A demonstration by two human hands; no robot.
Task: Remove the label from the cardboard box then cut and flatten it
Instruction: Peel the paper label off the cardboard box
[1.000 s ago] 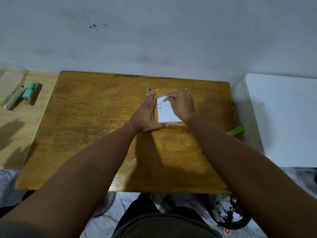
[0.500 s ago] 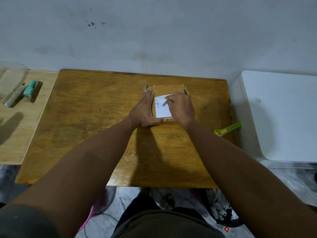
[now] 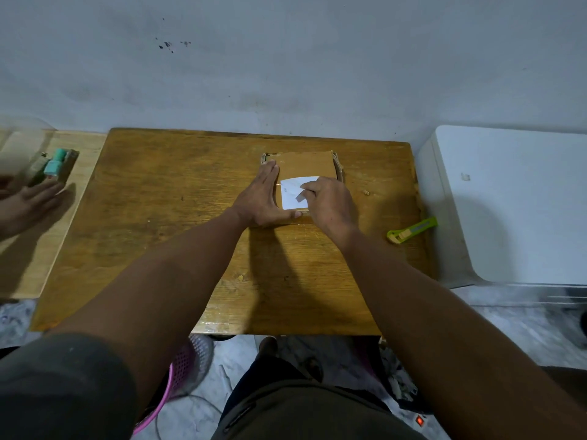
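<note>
Left hand (image 3: 261, 198) flat, fingers straight, pinning box (image 3: 305, 165) to desk (image 3: 158, 217); right hand (image 3: 328, 201) pinches label (image 3: 293, 193) — best peeled low, slowly.

My right hand (image 3: 328, 203) is covering the right edge of the white label (image 3: 293, 193), whose print is reading too small for me to make out. My left hand (image 3: 260, 198) is hiding the cardboard box (image 3: 306, 165) left side. A blurred hand (image 3: 27, 203) is entering, cut off at the left edge.
</note>
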